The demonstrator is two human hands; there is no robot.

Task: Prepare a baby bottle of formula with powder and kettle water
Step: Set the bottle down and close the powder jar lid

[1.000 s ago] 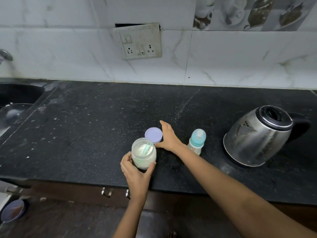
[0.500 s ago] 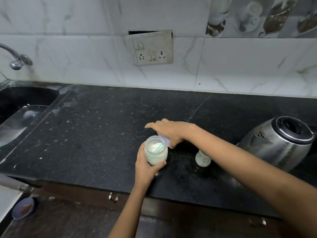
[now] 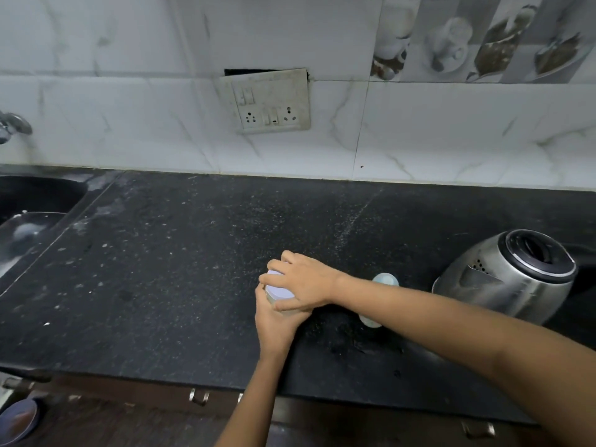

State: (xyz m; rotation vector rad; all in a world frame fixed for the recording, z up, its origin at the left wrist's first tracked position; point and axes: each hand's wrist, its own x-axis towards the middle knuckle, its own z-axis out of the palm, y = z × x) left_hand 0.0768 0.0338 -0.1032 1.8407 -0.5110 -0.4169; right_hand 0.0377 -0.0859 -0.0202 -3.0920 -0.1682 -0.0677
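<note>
Your left hand point(image 3: 274, 324) grips the clear powder jar point(image 3: 280, 305) on the speckled black table point(image 3: 161, 269) while your right hand point(image 3: 306, 282) clamps its round lilac lid point(image 3: 279, 288), with the baby bottle point(image 3: 385, 280) just right of them, near the rounded steel kettle point(image 3: 509, 279).

Lilac lid point(image 3: 279, 287) is showing against the black, white-flecked counter point(image 3: 145, 269); kettle point(image 3: 503, 285) is gleaming silver with a black top; wall tiles point(image 3: 129, 124) are running white, grey-veined.

left forearm enters from 6 o'clock, left hand point(image 3: 274, 322) wrapped round a jar point(image 3: 285, 312) from the near side. right forearm enters from 4 o'clock; right hand point(image 3: 306, 282), at the left hand's 1 o'clock, curls over the lid point(image 3: 279, 288), thumb nearest.
</note>
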